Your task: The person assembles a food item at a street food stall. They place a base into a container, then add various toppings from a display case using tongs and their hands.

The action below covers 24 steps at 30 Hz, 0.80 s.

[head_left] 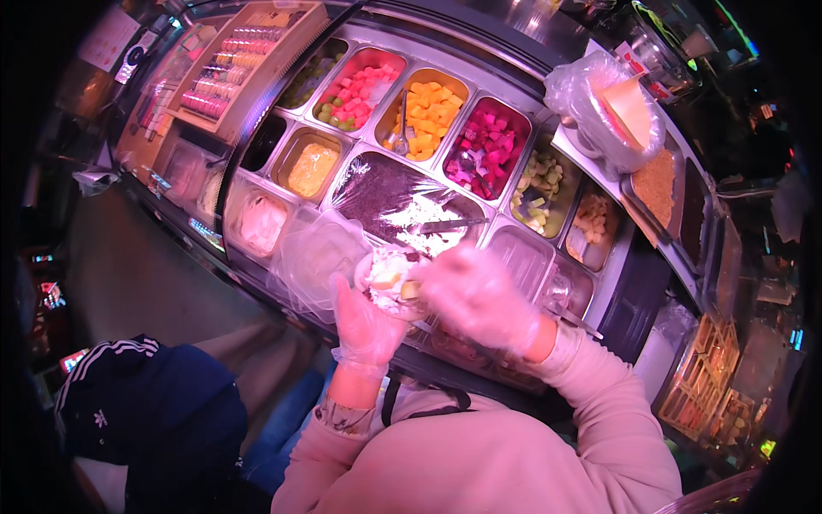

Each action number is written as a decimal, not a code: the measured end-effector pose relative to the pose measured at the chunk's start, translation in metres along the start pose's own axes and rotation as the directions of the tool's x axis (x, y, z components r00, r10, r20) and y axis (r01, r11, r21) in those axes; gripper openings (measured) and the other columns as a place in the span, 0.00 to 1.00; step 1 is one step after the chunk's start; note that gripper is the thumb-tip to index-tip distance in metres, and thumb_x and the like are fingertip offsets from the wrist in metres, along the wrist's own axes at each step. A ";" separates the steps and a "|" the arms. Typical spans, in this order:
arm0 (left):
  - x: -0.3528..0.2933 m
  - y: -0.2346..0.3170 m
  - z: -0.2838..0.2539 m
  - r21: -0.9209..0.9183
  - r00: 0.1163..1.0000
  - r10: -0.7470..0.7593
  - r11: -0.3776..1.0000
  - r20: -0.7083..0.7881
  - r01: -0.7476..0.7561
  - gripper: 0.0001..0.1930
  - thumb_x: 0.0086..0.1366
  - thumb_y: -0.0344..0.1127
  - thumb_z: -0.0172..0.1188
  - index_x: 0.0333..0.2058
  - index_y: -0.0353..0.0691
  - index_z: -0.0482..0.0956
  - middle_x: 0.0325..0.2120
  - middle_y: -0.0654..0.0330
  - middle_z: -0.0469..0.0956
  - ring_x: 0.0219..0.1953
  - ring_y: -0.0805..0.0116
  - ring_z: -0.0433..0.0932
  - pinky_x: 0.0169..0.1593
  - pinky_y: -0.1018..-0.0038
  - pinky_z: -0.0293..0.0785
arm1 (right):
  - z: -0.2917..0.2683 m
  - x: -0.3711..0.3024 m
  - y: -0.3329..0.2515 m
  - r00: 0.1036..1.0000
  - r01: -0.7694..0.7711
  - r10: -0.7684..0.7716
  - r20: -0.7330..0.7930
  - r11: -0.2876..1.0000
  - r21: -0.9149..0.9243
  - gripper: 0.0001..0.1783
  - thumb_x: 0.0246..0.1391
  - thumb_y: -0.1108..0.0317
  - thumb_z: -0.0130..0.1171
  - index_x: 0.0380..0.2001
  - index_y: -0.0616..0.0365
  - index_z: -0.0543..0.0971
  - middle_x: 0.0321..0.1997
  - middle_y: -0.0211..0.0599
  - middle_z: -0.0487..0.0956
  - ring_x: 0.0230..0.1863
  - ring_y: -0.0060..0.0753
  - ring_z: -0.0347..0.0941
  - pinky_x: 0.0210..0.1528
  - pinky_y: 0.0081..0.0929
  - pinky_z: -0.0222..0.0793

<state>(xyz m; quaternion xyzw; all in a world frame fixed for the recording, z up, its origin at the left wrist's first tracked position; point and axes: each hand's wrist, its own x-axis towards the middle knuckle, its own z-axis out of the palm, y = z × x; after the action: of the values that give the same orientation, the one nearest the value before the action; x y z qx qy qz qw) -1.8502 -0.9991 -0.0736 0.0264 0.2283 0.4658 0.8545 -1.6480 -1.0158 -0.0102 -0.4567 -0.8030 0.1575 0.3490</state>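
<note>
My left hand (366, 324), in a thin clear glove, holds a small cup (399, 307) from its left side and below. The cup is heaped with white cream, dark bits and a few yellowish pieces. Gloved too, my right hand (481, 298) is curled closed at the cup's right rim and smeared by motion; whatever its fingers pinch is hidden. Just beyond the cup lies a large steel pan (364, 184) of dark crumbs and white cream, partly under plastic film, with a dark-handled utensil (445, 226) in it. Left of the cup sit stacked clear plastic lids or tubs (318, 250).
Steel pans hold pink cubes (364, 90), mango cubes (432, 111), magenta fruit cubes (488, 141) and pale green pieces (541, 184). A bagged stack of wafers (629, 111) stands at right, beside brown crumbs (655, 188). A person in dark clothes (171, 411) is at lower left.
</note>
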 end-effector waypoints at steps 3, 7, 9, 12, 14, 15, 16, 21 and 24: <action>-0.008 0.011 -0.006 0.029 0.999 0.020 0.999 0.041 -0.021 0.42 0.68 0.61 0.65 0.68 0.37 0.62 0.64 0.48 0.71 0.66 0.49 0.72 0.68 0.45 0.71 | -0.013 0.011 0.084 0.979 -0.011 -0.078 -0.190 0.903 -0.430 0.05 0.58 0.74 0.65 0.38 0.63 0.83 0.28 0.43 0.77 0.33 0.45 0.76 0.37 0.41 0.74; -0.012 0.018 -0.012 0.157 0.997 0.069 0.985 0.033 -0.073 0.34 0.68 0.42 0.68 0.67 0.40 0.64 0.63 0.49 0.72 0.65 0.47 0.73 0.61 0.41 0.79 | 0.005 -0.006 0.197 0.753 -0.649 0.656 -0.061 0.723 -0.237 0.13 0.58 0.62 0.61 0.32 0.62 0.85 0.37 0.57 0.84 0.40 0.61 0.82 0.46 0.50 0.76; -0.013 0.019 -0.011 0.220 0.996 0.092 0.971 0.013 -0.093 0.31 0.67 0.32 0.68 0.66 0.41 0.65 0.60 0.50 0.73 0.62 0.49 0.76 0.57 0.44 0.83 | 0.023 -0.015 0.233 0.755 -0.607 0.655 -0.031 0.680 -0.412 0.13 0.60 0.62 0.59 0.35 0.59 0.87 0.39 0.56 0.85 0.42 0.62 0.82 0.49 0.50 0.77; -0.014 0.022 0.001 0.307 0.988 0.144 0.944 -0.062 -0.118 0.30 0.63 0.23 0.66 0.62 0.39 0.68 0.54 0.51 0.77 0.55 0.55 0.82 0.53 0.54 0.88 | 0.046 -0.021 0.266 0.668 -0.655 0.743 -0.026 0.571 -0.494 0.14 0.52 0.67 0.63 0.42 0.54 0.88 0.42 0.56 0.85 0.49 0.59 0.82 0.55 0.50 0.75; -0.013 0.023 -0.006 0.322 0.986 0.151 0.939 -0.074 -0.119 0.30 0.62 0.23 0.66 0.62 0.38 0.68 0.54 0.51 0.77 0.54 0.55 0.82 0.53 0.54 0.88 | 0.050 -0.016 0.274 0.607 -0.708 0.794 -0.036 0.519 -0.480 0.14 0.51 0.67 0.63 0.42 0.54 0.88 0.42 0.56 0.85 0.49 0.59 0.82 0.55 0.49 0.75; -0.012 0.023 -0.008 0.330 0.986 0.150 0.937 -0.078 -0.117 0.30 0.62 0.23 0.66 0.62 0.38 0.67 0.54 0.51 0.77 0.54 0.55 0.82 0.52 0.54 0.88 | 0.051 -0.015 0.277 0.572 -0.735 0.819 -0.044 0.487 -0.472 0.14 0.51 0.68 0.63 0.42 0.53 0.88 0.42 0.56 0.85 0.50 0.59 0.82 0.55 0.49 0.75; -0.011 0.023 -0.009 0.321 0.985 0.155 0.939 -0.077 -0.123 0.30 0.62 0.23 0.66 0.62 0.38 0.67 0.54 0.51 0.77 0.54 0.55 0.82 0.52 0.54 0.88 | 0.051 -0.012 0.277 0.545 -0.764 0.836 -0.070 0.461 -0.451 0.14 0.50 0.66 0.65 0.41 0.54 0.88 0.42 0.56 0.85 0.49 0.59 0.82 0.55 0.49 0.75; -0.005 0.021 -0.009 0.288 0.992 0.124 0.952 -0.037 -0.108 0.29 0.62 0.22 0.65 0.62 0.37 0.68 0.53 0.51 0.78 0.53 0.55 0.83 0.52 0.55 0.88 | 0.042 -0.008 0.270 0.570 -0.769 0.817 -0.086 0.493 -0.406 0.15 0.51 0.61 0.67 0.41 0.55 0.87 0.41 0.55 0.85 0.48 0.60 0.82 0.54 0.48 0.76; -0.004 0.021 -0.008 0.276 0.990 0.132 0.955 -0.049 -0.113 0.30 0.61 0.21 0.65 0.62 0.37 0.69 0.53 0.51 0.78 0.52 0.55 0.83 0.51 0.55 0.88 | 0.036 -0.002 0.252 0.624 -0.771 0.755 -0.200 0.554 -0.314 0.15 0.56 0.58 0.64 0.38 0.59 0.86 0.41 0.57 0.85 0.47 0.62 0.81 0.52 0.51 0.76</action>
<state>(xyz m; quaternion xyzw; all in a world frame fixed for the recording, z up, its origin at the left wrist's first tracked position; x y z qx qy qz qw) -1.8717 -0.9920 -0.0742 0.1421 0.3165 0.4826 0.8042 -1.5158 -0.8810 -0.1809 -0.8193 -0.5322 0.1288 0.1701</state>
